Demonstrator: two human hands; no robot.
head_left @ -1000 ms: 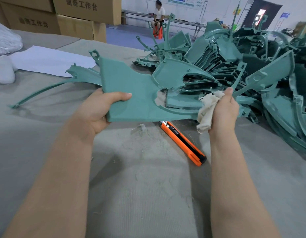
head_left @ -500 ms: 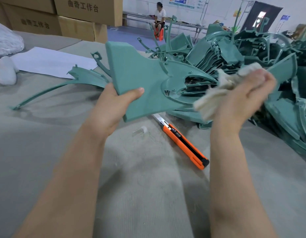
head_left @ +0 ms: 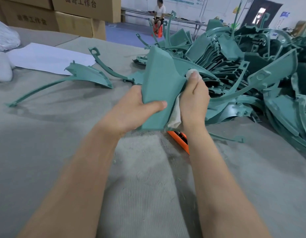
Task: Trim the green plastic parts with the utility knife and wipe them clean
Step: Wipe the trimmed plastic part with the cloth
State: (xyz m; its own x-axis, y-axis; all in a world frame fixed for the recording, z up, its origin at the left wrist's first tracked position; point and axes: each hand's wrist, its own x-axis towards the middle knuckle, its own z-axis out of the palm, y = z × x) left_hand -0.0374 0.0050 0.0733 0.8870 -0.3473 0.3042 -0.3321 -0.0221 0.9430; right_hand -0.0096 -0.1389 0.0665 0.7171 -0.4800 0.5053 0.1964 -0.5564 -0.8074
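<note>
1. Lying far left of the held green part (head_left: 159, 86), a white bag (head_left: 4, 38) and a sheet of paper (head_left: 46, 57) sit on the table (head_left: 148, 194), with cardboard boxes (head_left: 76, 12) stacked behind them
2. Left of the held green part a loose green part (head_left: 87, 74) lies flat, its long thin arm reaching farther left; a stretch of grey covering separates the two
3. At the held part's lower left edge the left hand (head_left: 131, 110) grasps it, thumb laid across the near face, fingers wrapped behind
4. The held green part itself stands tilted upright between both hands, its bottom edge just above the table
5. At its right edge the right hand (head_left: 194, 100) is clenched on a cloth (head_left: 174, 117), the thumb pressing a wad against the rim while the rest hangs between palm and part
6. Just below the held part an orange utility knife (head_left: 178, 139) lies on the table, untouched, mostly hidden by the right wrist
7. Right of the held part a pile of green parts (head_left: 251, 74) crowds close, curved strips jutting toward it
8. Grey ribbed covering spreads wide nearer than the held part, with fine shavings (head_left: 148, 140) directly beneath it; behind it, across a blue floor, a person (head_left: 159, 11) sits on a red stool (head_left: 157, 32) by a long bench (head_left: 183, 16)
</note>
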